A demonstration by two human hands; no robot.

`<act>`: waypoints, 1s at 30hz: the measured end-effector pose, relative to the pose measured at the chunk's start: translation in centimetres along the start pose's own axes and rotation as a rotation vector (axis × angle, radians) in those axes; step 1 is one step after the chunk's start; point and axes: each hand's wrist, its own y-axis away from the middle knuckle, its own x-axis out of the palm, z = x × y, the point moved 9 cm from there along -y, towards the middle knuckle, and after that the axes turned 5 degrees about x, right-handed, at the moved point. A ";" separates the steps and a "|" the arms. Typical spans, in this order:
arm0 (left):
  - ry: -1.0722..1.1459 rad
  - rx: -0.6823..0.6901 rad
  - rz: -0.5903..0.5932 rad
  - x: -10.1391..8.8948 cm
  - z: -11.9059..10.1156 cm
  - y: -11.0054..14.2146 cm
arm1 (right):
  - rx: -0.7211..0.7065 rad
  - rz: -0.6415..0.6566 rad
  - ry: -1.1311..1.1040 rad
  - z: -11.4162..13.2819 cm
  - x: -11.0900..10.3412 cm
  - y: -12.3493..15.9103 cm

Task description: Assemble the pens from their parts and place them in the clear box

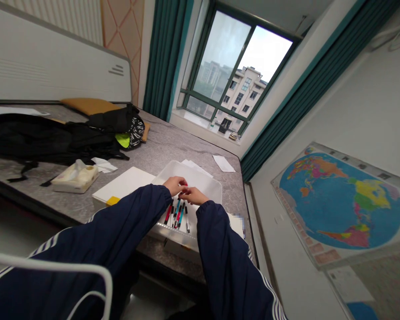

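Note:
Both my hands meet over a clear plastic tray (206,180) on the grey surface. My left hand (175,184) and my right hand (193,194) are closed together, pinching a small red-tipped thing, probably a pen cap (185,183). Several pens (177,214) with red, blue and black parts lie side by side in the tray just below my hands. Dark blue sleeves with white stripes cover both arms.
A white flat box (123,184) with a yellow item lies left of the tray, a tissue pack (75,177) further left. Black bags and clothing (53,138) lie behind. Loose papers (223,163) sit beyond the tray. A world map (343,200) is at right.

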 end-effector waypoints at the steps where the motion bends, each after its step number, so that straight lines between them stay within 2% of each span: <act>1: 0.006 0.009 -0.014 -0.1 0.0 -0.1 | 0.010 -0.016 -0.014 -0.1 -0.2 -0.1; 7: -0.094 -0.030 -0.081 -0.9 0.9 0.0 | -0.021 -0.223 -0.034 -1.0 -2.9 -0.5; 11: -0.167 -0.109 -0.021 -0.7 1.6 0.4 | -0.039 -0.382 -0.160 -0.9 -5.0 -0.1; 15: -0.188 -0.089 0.088 0.6 1.4 0.4 | -0.098 -0.372 -0.321 0.4 -5.1 0.5; 19: -0.179 -0.023 0.173 1.8 0.9 0.3 | -0.156 -0.326 -0.322 1.6 -4.6 0.8; 26: -0.170 -0.034 0.139 1.3 0.5 0.6 | -0.179 -0.366 -0.309 1.5 -5.0 0.7; 30: -0.190 -0.107 0.056 0.4 1.0 0.7 | -0.071 -0.488 -0.223 -0.3 -5.9 0.4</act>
